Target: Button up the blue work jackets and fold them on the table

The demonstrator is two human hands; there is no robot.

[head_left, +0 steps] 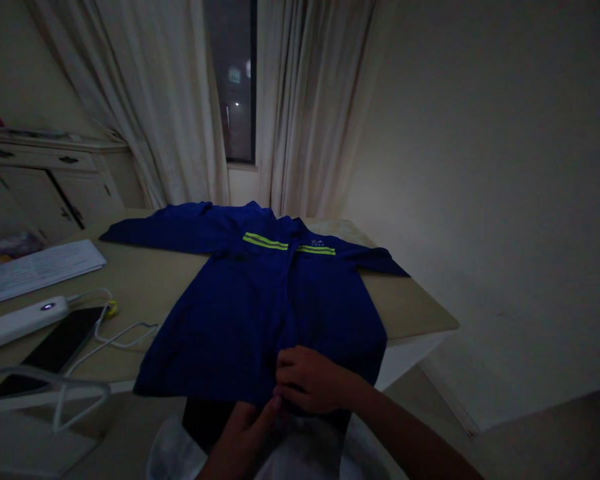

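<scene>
A dark blue jacket [260, 300] with two yellow-green stripes across the chest lies spread flat on a beige table [410, 307], sleeves out to both sides. My right hand [310, 380] rests curled on the jacket's bottom hem near the front opening, fingers pinched on the cloth. From below the table edge my left hand [243, 433] comes up, its fingers meeting the same hem right beside the right hand. The room is dim and the fingertips are hard to make out.
On the table's left lie a white power bank [20, 320] with a lit button, a dark phone [55, 350], white cables [115, 330] and a stack of papers [35, 267]. A white hanger [55, 393] sits at the near left. Curtains, window and cabinet stand behind.
</scene>
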